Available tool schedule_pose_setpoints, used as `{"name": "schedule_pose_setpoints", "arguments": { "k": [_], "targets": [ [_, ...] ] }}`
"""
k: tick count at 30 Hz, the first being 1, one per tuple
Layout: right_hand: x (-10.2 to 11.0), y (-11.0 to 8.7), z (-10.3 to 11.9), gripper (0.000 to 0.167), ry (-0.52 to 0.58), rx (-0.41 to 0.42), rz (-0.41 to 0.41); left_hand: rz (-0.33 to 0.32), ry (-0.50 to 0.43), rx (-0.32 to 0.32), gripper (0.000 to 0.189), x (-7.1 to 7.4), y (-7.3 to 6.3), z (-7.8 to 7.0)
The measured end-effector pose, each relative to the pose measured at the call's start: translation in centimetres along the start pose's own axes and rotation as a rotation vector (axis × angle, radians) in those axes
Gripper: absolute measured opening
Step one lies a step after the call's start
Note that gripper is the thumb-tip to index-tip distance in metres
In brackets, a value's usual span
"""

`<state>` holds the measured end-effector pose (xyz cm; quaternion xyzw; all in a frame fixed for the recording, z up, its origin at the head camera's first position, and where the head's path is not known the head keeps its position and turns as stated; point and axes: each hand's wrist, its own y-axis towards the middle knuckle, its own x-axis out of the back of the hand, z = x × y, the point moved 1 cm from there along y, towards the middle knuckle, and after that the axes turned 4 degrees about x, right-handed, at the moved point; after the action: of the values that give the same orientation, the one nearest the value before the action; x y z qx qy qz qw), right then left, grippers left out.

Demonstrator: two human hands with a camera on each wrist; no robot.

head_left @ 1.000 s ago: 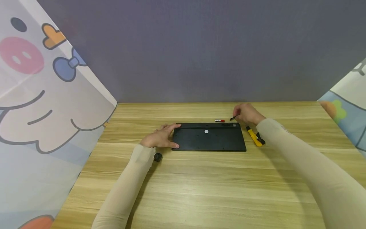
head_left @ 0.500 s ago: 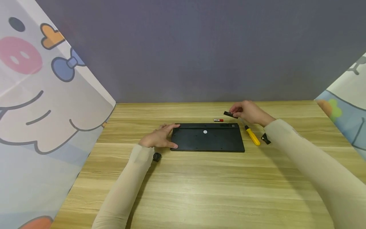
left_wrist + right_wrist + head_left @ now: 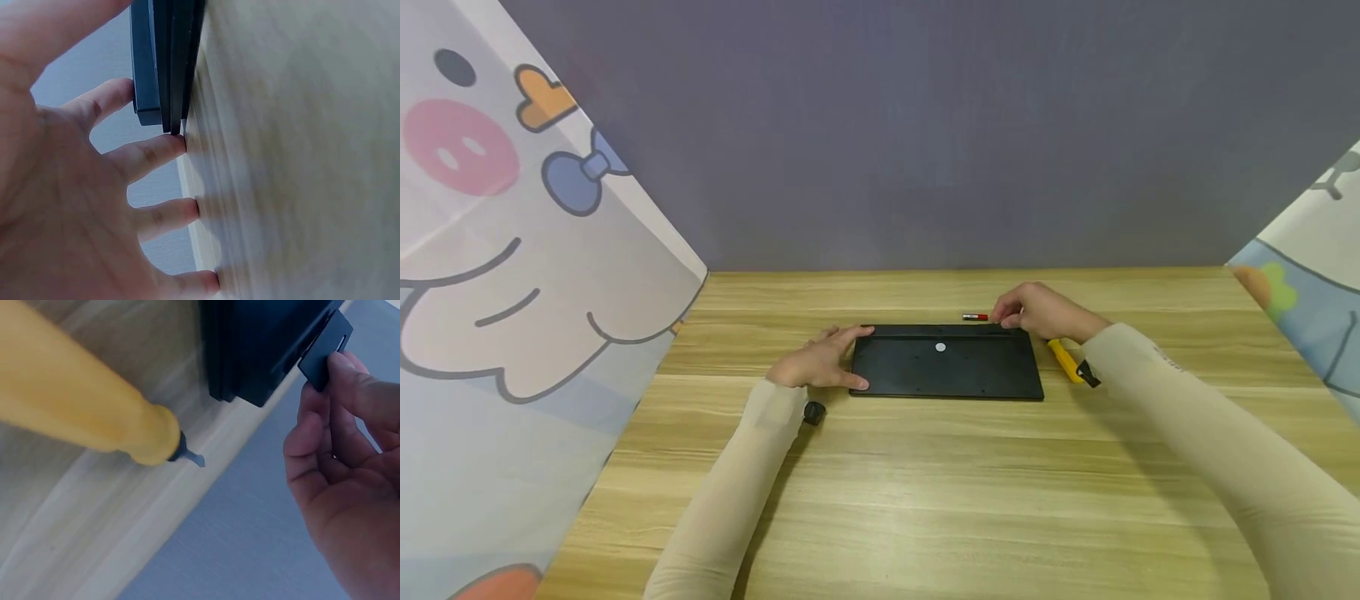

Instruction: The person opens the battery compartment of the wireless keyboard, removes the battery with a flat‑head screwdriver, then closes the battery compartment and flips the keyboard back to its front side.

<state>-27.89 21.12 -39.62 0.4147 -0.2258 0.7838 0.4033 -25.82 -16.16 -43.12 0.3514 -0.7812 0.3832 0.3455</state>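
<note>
A black keyboard [image 3: 947,371] lies underside up on the table, a white round sticker on it. My left hand [image 3: 816,360] rests at its left end with fingers spread, the thumb over the near corner and a finger at the far one. In the left wrist view, straight fingers [image 3: 150,155] touch the keyboard's end and the table. My right hand [image 3: 1037,311] is at the far right edge of the keyboard. Between thumb and fingers it pinches a small black battery cover [image 3: 327,353], held tilted against the keyboard's edge. The battery slot is hidden in the head view.
A red and black battery [image 3: 975,317] lies just behind the keyboard. To the right is a yellow-handled screwdriver [image 3: 1063,361], partly under the right wrist. The black wrist camera [image 3: 814,412] shows by the left sleeve. A grey panel [image 3: 940,167] stands behind the table.
The right hand first lifted the battery cover away behind the keyboard, then brought it down onto the keyboard's far right edge. The left hand has stayed in place.
</note>
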Motion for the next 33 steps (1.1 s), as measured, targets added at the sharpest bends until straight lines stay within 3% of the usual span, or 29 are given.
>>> {"name": "schedule_pose_setpoints", "arguments": {
  "k": [20,33],
  "targets": [
    [-0.26,-0.02,-0.32,0.012,-0.039,0.006,-0.001,-0.001,-0.02,-0.013,0.095,-0.11,-0.04,-0.03],
    [-0.37,0.16,-0.77,0.012,-0.008,-0.005,-0.011,-0.003,-0.017,-0.017,0.096,-0.09,0.05,0.03]
  ]
}}
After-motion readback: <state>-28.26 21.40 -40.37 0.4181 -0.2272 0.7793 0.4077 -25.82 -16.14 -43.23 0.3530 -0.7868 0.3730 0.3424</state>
